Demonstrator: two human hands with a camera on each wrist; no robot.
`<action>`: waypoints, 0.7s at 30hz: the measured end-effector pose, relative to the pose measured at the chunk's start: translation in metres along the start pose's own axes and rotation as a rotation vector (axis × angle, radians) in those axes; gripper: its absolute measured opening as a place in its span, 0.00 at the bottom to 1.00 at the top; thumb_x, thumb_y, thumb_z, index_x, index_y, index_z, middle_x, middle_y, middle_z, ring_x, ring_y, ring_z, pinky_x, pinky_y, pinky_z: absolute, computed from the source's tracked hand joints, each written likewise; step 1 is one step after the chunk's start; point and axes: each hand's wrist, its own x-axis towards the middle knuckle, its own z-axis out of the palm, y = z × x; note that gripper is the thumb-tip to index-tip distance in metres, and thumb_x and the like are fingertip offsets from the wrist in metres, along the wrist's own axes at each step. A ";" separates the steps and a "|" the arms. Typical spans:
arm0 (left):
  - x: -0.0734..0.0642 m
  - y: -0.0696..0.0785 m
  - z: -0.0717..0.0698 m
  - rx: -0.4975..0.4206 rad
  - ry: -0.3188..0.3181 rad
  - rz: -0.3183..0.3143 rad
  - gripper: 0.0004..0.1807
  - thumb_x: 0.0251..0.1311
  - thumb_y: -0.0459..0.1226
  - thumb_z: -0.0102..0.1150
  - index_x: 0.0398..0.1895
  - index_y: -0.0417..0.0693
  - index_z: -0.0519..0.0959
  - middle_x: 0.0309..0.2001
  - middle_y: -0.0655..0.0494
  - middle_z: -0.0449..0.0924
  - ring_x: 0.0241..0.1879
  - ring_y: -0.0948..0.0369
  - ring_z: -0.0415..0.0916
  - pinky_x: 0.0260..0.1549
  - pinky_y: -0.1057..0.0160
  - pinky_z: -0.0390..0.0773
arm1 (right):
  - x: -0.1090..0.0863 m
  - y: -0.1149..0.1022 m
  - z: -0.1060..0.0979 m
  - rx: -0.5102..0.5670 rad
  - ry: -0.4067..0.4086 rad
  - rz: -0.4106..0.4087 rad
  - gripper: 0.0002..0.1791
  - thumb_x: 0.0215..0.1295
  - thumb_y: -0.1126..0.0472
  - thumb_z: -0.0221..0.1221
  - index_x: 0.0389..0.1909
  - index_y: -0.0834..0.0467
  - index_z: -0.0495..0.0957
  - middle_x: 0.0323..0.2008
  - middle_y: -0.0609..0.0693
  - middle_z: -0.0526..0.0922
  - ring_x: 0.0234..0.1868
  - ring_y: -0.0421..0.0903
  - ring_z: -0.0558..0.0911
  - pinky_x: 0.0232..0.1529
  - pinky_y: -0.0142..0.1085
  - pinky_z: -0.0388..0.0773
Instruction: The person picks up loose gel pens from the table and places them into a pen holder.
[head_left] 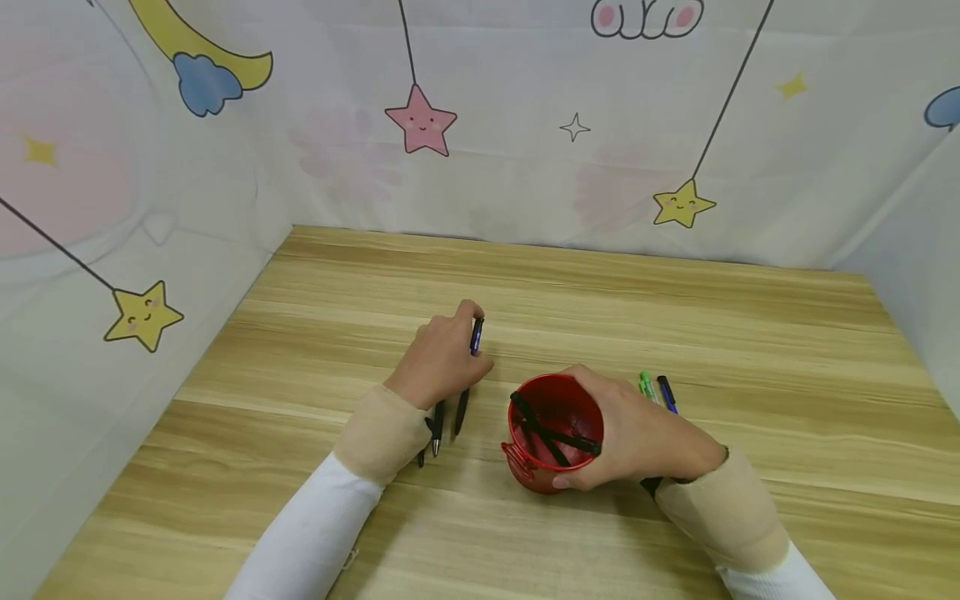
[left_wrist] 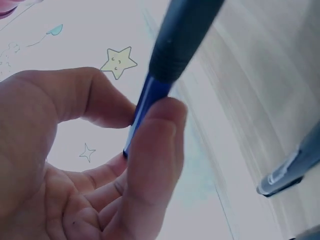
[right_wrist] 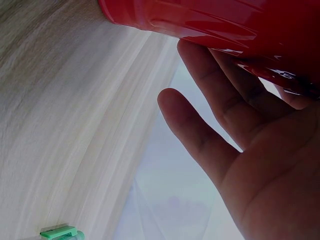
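Between thumb and fingertips, my left hand (head_left: 441, 357) pinches a blue pen (left_wrist: 151, 95) with a dark grip section, held up off the table. My right hand (head_left: 637, 429) is wrapped around the side of a glossy red pot (head_left: 534, 478), thumb at the near side and fingers at the far side. Inside the pot lean several black pens (head_left: 551, 433). The right wrist view shows the fingertips against the pot's red wall (right_wrist: 200, 20). Under and near the left wrist lie dark pens (head_left: 438, 429) on the table.
A green pen (head_left: 647, 385) and a blue pen with a black end (head_left: 667, 392) lie right of the pot, partly behind the right hand. The wood-grain table (head_left: 750, 333) is bordered at the back and sides by a cartoon-printed cloth (head_left: 510, 183).
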 end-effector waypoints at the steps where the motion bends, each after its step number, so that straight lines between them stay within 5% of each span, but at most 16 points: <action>1: 0.000 0.000 0.000 0.000 0.008 0.005 0.29 0.47 0.36 0.57 0.58 0.47 0.68 0.16 0.55 0.70 0.13 0.60 0.64 0.13 0.64 0.65 | 0.000 0.000 0.000 0.002 -0.001 -0.001 0.47 0.34 0.39 0.76 0.59 0.40 0.66 0.50 0.34 0.79 0.52 0.39 0.80 0.50 0.37 0.81; 21: -0.003 0.007 -0.006 -0.059 0.098 0.052 0.29 0.45 0.36 0.54 0.56 0.49 0.66 0.12 0.58 0.67 0.09 0.64 0.61 0.10 0.66 0.63 | 0.001 0.002 0.000 0.008 -0.005 -0.014 0.46 0.35 0.39 0.76 0.59 0.41 0.66 0.51 0.35 0.79 0.52 0.39 0.80 0.49 0.37 0.81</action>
